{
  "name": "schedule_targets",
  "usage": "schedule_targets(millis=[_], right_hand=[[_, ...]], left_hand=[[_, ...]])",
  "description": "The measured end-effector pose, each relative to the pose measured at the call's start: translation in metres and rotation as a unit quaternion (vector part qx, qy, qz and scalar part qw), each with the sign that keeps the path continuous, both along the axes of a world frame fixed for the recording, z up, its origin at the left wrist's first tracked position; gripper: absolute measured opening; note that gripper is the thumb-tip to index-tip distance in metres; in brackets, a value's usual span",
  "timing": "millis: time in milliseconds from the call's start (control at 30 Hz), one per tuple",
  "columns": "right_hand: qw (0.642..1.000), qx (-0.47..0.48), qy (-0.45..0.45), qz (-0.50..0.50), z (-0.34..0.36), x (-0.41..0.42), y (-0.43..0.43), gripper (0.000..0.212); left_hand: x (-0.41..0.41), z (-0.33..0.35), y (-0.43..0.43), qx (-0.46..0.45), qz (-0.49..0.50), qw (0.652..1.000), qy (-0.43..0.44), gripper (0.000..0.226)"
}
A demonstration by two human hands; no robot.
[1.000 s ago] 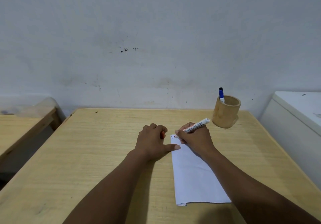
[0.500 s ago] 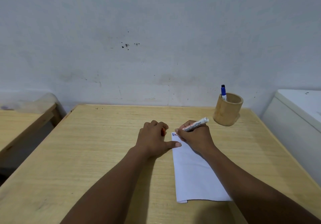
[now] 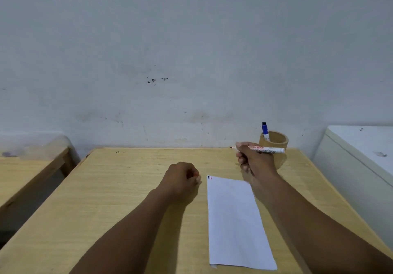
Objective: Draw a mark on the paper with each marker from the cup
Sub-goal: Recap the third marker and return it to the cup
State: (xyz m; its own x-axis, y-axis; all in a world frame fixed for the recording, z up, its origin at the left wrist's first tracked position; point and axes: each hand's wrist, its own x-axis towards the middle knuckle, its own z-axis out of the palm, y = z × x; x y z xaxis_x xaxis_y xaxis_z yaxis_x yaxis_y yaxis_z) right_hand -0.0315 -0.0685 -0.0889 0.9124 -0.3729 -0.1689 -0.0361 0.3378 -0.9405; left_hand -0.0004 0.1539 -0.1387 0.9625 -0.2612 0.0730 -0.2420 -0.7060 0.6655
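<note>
**Red marker lifted off the paper, uncapped, with three strokes on the sheet**

The folded white paper (image 3: 236, 220) lies flat on the light wooden table (image 3: 119, 199) and serves as the landmark here. At its far left corner sit three short strokes (image 3: 210, 177): two dark ones and a red one, side by side.

Beyond the paper's far right corner, the right hand (image 3: 254, 161) is raised above the table, its fingers wrapped around a white-barrelled red marker (image 3: 265, 149). The marker lies roughly level across the hand, its bare red tip pointing left, away from the cup, and its blunt end reaching in front of the cup's rim. The tip is clear of the paper.

Just left of the paper's far left corner, the left hand (image 3: 182, 178) rests on the table, curled into a loose fist. A small red piece, apparently the marker's cap (image 3: 195, 175), peeks out between its fingers; the hand is closed on it. The hand lies close to the paper's edge, though whether it touches the sheet cannot be told.

Past the paper's far right corner, behind the right hand and near the table's back edge, stands a bamboo cup (image 3: 276, 144). A blue marker (image 3: 265, 130) stands in it, capped end up, leaning against the left side of the rim.

A white cabinet (image 3: 357, 156) stands to the right of the table, and the edge of another wooden table (image 3: 32, 167) shows to the left.
</note>
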Motion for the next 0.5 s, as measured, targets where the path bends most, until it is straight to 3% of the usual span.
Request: schedule_targets(millis=[67, 167, 333, 500], right_hand=[[0.999, 0.03, -0.012, 0.013, 0.02, 0.0, -0.008, 0.005], [0.997, 0.074, -0.015, 0.03, 0.047, -0.002, -0.02, 0.006], [0.995, 0.09, -0.023, 0.024, 0.075, -0.005, -0.033, 0.011], [0.995, 0.082, -0.043, 0.023, 0.082, -0.006, -0.041, 0.01]], left_hand=[[0.004, 0.008, -0.003, -0.015, 0.01, 1.0, -0.018, 0.005], [0.009, 0.035, -0.013, -0.129, 0.045, 0.99, -0.033, 0.01], [0.012, 0.097, -0.044, -0.363, 0.055, 0.929, 0.037, 0.013], [0.012, 0.137, -0.072, -0.455, 0.064, 0.884, 0.091, 0.014]])
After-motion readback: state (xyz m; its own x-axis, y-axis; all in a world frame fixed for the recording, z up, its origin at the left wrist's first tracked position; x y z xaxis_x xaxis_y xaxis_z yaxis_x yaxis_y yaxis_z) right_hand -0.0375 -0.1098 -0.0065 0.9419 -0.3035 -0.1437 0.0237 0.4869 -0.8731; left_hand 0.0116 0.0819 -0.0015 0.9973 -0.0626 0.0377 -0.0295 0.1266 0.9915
